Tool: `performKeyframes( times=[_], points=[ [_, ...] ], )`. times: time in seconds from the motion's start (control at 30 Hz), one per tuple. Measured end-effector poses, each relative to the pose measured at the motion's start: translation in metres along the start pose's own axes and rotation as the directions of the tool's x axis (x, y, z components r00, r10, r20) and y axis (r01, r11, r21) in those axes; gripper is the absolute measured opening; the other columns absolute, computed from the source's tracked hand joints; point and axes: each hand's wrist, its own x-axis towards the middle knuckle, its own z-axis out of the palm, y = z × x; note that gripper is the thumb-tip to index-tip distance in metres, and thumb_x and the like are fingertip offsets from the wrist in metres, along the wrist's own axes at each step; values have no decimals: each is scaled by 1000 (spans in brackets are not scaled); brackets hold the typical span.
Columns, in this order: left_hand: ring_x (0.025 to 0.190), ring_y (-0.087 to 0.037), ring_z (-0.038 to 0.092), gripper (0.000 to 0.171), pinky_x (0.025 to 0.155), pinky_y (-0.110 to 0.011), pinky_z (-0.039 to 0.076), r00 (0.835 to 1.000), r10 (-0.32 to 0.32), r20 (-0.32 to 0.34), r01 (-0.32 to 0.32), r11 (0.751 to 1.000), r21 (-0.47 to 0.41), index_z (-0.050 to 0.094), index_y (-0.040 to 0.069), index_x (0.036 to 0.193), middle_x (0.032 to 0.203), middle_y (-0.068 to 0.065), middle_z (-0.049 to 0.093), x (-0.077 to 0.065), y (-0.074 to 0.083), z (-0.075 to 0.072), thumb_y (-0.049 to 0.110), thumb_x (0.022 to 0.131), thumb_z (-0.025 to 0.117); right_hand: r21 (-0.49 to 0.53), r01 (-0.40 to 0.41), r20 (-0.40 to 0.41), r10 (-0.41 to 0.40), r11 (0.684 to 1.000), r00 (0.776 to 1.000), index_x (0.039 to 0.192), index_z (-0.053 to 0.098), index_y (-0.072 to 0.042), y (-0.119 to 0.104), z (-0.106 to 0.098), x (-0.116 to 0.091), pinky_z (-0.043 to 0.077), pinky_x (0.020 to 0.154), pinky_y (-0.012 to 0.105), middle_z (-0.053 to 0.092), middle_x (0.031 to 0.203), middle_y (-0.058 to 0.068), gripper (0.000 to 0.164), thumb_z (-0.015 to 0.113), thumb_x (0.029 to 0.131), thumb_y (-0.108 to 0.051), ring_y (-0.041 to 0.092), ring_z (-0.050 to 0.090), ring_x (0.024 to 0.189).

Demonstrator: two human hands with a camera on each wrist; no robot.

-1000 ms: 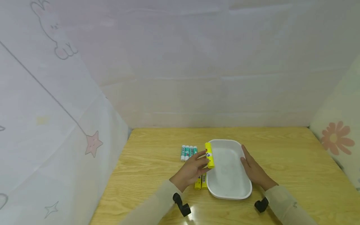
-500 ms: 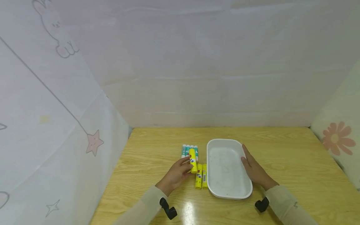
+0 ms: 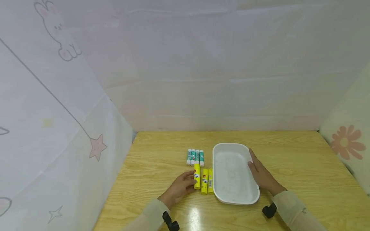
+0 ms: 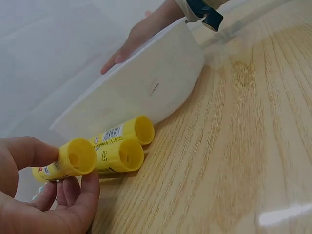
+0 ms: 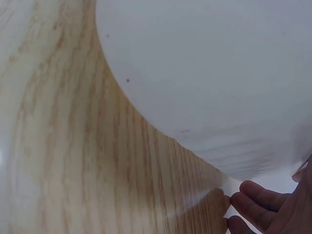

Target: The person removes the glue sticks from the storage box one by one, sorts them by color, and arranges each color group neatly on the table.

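Note:
In the head view my left hand (image 3: 180, 188) pinches a yellow glue stick (image 3: 197, 176) between thumb and fingers, at the left of two more yellow glue sticks. The left wrist view shows the held stick's hollow end (image 4: 78, 157) facing the camera. Those two, a middle glue stick (image 3: 204, 182) and one with a barcode (image 3: 210, 181), lie side by side against a white plastic tray (image 3: 236, 203). My right hand (image 3: 262, 175) rests along the tray's right side, fingers straight outside and thumb over the rim.
Several teal-and-white glue sticks (image 3: 193, 157) lie in a row behind the yellow ones. The wooden table (image 3: 289, 154) ends at a pale curtain (image 3: 219, 96) at the back, with more cloth on both sides.
My left hand has carried the yellow glue stick from over the tray's left rim leftward, then down beside the other yellow sticks. My right hand has stayed at the tray.

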Motion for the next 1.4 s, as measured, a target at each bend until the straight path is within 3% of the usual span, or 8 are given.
performKeyframes(
  times=[0.3, 0.97, 1.13, 1.4],
  points=[
    [109, -26, 61, 59, 91, -40, 54, 999, -21, 39, 21, 1000, -5, 29, -3, 148, 135, -17, 50, 0, -2, 4, 5, 97, 57, 8, 5, -14, -4, 1000, 1000, 156, -7, -23, 2, 1, 0, 12, 114, 62, 0, 161, 17, 60, 28, 109, -30, 43, 6, 145],
    [113, -25, 57, 55, 94, -40, 52, 998, 17, 66, -16, 1000, -15, 31, -3, 147, 133, -17, 47, 0, -4, 3, 6, 98, 55, 20, -15, -18, 15, 1000, 1000, 156, -7, -24, -1, 2, 0, 11, 114, 63, 0, 161, 18, 59, 27, 109, -30, 44, 5, 144],
    [111, -26, 57, 54, 92, -40, 53, 999, 35, 31, -35, 999, -8, 32, -4, 146, 131, -19, 47, 0, -8, 4, 5, 98, 55, 23, -15, -2, 15, 1000, 1000, 156, -8, -24, -1, 2, 1, 11, 113, 63, -1, 161, 17, 59, 27, 109, -31, 43, 5, 144],
    [112, -28, 57, 55, 91, -41, 54, 997, 65, -29, -63, 994, 86, 35, -6, 142, 130, -21, 48, 0, -4, 13, 5, 95, 60, 24, -5, -11, 5, 1000, 1000, 157, -7, -25, 2, 3, -1, 11, 113, 64, 0, 161, 17, 59, 27, 109, -30, 45, 6, 144]
  ],
)
